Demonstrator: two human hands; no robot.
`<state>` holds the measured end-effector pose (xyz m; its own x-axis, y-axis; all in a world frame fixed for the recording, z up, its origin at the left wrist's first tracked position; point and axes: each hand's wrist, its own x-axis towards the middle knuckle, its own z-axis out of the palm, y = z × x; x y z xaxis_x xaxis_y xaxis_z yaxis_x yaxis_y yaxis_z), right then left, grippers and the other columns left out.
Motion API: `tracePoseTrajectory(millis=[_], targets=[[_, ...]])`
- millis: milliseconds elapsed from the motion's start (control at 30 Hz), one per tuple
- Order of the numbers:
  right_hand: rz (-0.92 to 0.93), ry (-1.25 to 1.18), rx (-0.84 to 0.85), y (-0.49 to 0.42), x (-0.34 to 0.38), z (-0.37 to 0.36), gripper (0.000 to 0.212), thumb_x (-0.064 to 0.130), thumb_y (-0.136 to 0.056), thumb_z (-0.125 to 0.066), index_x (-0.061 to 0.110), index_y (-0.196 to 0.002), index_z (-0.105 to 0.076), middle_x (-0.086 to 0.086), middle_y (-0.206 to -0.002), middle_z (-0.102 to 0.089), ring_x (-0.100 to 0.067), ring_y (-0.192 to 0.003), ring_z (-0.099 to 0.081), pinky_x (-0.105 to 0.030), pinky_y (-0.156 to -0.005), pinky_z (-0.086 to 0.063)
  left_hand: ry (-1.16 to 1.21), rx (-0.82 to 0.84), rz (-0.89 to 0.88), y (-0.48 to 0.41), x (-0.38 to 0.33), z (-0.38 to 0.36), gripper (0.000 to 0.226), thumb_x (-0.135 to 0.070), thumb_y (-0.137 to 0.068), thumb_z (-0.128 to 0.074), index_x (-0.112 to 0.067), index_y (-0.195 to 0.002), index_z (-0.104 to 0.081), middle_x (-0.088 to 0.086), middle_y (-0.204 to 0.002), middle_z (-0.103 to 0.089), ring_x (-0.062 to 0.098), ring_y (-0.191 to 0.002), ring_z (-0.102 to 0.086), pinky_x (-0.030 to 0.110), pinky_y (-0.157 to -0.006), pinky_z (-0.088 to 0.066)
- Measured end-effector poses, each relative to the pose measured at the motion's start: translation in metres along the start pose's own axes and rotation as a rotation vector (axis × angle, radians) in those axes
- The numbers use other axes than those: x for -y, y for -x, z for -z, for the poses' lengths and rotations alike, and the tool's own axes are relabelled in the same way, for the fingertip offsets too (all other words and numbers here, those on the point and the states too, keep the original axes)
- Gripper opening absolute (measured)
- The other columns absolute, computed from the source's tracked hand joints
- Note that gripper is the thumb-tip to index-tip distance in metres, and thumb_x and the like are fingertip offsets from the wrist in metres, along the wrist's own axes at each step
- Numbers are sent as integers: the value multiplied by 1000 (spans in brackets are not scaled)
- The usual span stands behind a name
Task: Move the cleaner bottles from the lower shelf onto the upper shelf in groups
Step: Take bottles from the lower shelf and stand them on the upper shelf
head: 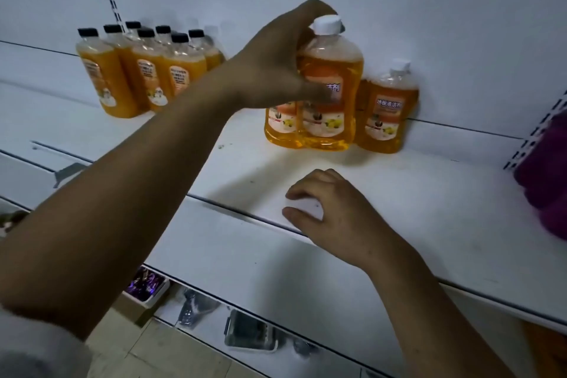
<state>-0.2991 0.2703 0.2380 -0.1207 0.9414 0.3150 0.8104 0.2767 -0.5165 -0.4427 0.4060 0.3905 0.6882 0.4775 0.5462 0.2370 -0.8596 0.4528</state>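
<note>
White shelving runs along a white back panel (399, 9), and the upper shelf (414, 193) stretches wide and pale in front of the person. At the back left of it stands a tight cluster of black-capped bottles (144, 77) filled with orange liquid, well apart from the rest.

Toward the middle right, against the back panel, stand the white-capped cleaner bottles. The left hand (276, 64) reaches across and grips the held bottle (334, 70) high up, fingers curled round its neck and shoulder just under the cap. That bottle stands upright with its base down at the shelf surface, pressed against a neighbouring bottle (280, 126) that is mostly hidden behind the hand. Just to the right stands a third bottle (386, 113), close against the panel.

The right hand (334, 212) sits at the shelf's front edge, fingers and thumb curled round a white cap (305, 207); whatever lies under the cap is hidden by the hand and the shelf lip.

A purple shape (546, 178) crowds the right edge. Down below, a box of purple packets (147, 285) and a dark tray (248, 334) are visible.
</note>
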Motion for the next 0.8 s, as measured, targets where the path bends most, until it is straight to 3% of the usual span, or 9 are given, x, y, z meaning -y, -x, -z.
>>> tracePoseTrajectory(millis=[200,300,400,567,800], targets=[[-15,-15,3,0,0,1,29,43,-95,-71,27,-119,-72,16,-118,-64,-6,-115,-56,-33,-101,-52,-205,61,-21,-37,16,-24,79,-42,-75,-91,-25,-140,-49,-6,-137,-56,10,-115,-53,11,-86,-50],[-18,-10,3,0,1,1,28,44,-96,-70,28,-118,-72,16,-117,-63,-6,-114,-55,-34,-100,-52,-227,78,-21,-41,23,-34,81,-40,-72,-92,-25,-138,-47,-5,-130,-59,14,-108,-60,18,-81,-55],[-19,-8,-2,0,1,0,28,45,-96,-69,29,-118,-71,17,-117,-62,-6,-113,-55,-35,-99,-53,-263,64,-52,-41,31,-41,82,-43,-70,-90,-25,-138,-48,-9,-120,-60,17,-103,-63,16,-79,-49],[-19,-4,-1,-1,1,-1,27,45,-96,-68,28,-118,-71,16,-118,-63,-6,-113,-54,-35,-99,-54,-434,26,-105,-42,45,-57,83,-57,-68,-83,-26,-137,-48,-6,-119,-67,21,-103,-65,34,-104,-38],[-10,10,6,-1,-1,-1,28,45,-97,-67,28,-118,-71,17,-118,-64,-5,-113,-54,-36,-98,-53,-518,84,-103,-48,53,-56,84,-65,-74,-79,-26,-140,-45,-6,-120,-68,20,-102,-66,39,-108,-32]])
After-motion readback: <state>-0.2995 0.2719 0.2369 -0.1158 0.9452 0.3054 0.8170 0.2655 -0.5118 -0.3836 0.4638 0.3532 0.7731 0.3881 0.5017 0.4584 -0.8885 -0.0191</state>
